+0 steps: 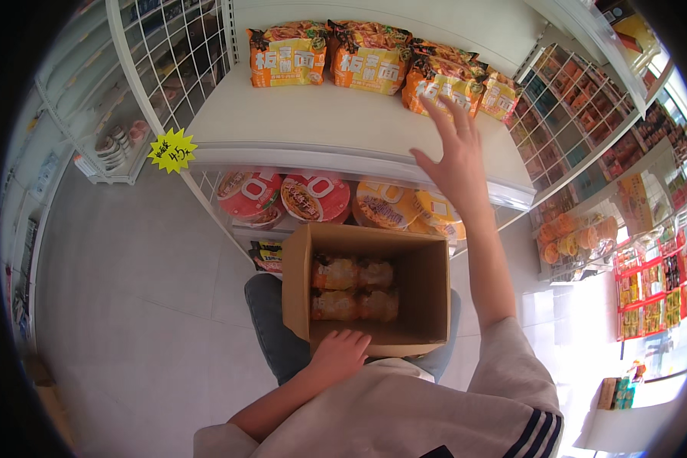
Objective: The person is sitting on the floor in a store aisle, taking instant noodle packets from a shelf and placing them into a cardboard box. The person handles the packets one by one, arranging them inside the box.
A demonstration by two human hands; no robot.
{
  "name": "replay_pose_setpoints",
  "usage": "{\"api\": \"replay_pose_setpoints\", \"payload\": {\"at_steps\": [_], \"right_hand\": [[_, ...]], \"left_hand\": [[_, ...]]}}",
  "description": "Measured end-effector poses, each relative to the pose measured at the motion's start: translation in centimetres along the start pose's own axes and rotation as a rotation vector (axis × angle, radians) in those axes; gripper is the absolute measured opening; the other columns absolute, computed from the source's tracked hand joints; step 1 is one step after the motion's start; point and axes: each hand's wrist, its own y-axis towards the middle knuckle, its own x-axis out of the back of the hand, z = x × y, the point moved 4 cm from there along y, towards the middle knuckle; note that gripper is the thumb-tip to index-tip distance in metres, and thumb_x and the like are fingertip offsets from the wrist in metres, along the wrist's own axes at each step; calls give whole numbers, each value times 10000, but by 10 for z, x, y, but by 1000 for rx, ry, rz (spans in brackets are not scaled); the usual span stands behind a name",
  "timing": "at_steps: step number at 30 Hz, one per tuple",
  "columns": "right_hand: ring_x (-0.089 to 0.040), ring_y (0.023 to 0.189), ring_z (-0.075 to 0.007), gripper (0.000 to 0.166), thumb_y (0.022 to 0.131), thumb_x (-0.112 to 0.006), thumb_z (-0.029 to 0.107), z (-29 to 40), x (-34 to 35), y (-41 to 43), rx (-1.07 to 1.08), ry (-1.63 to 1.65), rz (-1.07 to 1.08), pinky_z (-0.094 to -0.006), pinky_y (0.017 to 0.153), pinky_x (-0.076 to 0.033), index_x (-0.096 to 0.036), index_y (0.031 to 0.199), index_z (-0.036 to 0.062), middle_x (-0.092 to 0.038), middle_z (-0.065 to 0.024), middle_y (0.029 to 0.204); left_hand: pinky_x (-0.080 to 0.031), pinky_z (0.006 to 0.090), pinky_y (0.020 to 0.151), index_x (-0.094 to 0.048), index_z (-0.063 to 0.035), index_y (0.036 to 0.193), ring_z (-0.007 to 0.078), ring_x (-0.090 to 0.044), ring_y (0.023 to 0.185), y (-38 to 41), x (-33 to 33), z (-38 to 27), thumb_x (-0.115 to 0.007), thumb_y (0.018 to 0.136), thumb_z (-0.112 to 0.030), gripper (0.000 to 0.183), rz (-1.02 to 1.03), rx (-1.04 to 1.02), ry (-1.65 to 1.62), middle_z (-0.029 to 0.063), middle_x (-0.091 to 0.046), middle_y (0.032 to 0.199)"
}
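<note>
My right hand (455,151) is raised over the right part of a white shelf (297,117), fingers spread and holding nothing. Its fingertips overlap an orange-and-yellow noodle packet (435,80) in the picture; whether they touch it I cannot tell. To the left stand two similar packets, a left one (289,57) and a middle one (369,63). A partly hidden packet (499,94) leans at the right end. My left hand (343,352) hooks its fingers over the near rim of an open cardboard box (421,269) on my lap. Several noodle packets (352,286) lie inside, towards its left.
Red noodle bowls (315,197) and yellow noodle bowls (383,203) fill the shelf below. A yellow starburst price tag (172,150) hangs at the left front corner. White wire grids, a left one (174,57) and a right one (575,109), bound the shelf. Stocked racks (652,280) stand farther right.
</note>
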Motion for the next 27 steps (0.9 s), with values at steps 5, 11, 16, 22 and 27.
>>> {"api": "replay_pose_setpoints", "payload": {"at_steps": [5,11,16,22,27], "right_hand": [[-227,1489,-465,1177,626,-910,472,-75,-32,50,-36,-413,-58,-762,1069,-278,-229,1584,420,-143,-177,1663],[-168,1504,-479,1241,580,-908,559,-110,-68,71,-103,-574,195,-829,1019,-253,-179,1579,472,-112,-195,1667],[-281,1460,-417,1103,660,-889,473,-127,-78,67,-129,-517,235,-752,995,-358,-250,1560,472,-221,-156,1635],[-378,1403,-383,850,757,-846,284,-132,-78,46,-123,-425,62,-641,978,-436,-438,1491,418,-350,-164,1561],[-488,1311,-381,773,753,-843,203,-117,-34,33,-60,-254,-1,-549,973,-474,-534,1448,346,-432,-178,1504]], "left_hand": [[-482,405,907,-598,-73,1276,240,-602,1128,-1,-3,2,-667,903,-299,441,-8,-5,13,53,-644,1220],[-487,408,906,-597,-71,1268,243,-608,1118,-5,-1,3,-670,899,-296,438,-25,-12,-11,58,-648,1207],[-494,401,902,-598,-71,1266,243,-612,1114,-5,1,2,-681,891,-292,443,-37,-24,-20,64,-649,1205],[-493,399,907,-593,-64,1277,242,-612,1116,-6,2,0,-684,889,-296,461,-42,-25,10,66,-647,1204],[-483,391,907,-590,-63,1278,240,-610,1102,-2,5,-1,-682,891,-301,463,-46,-44,14,67,-646,1197]]}}
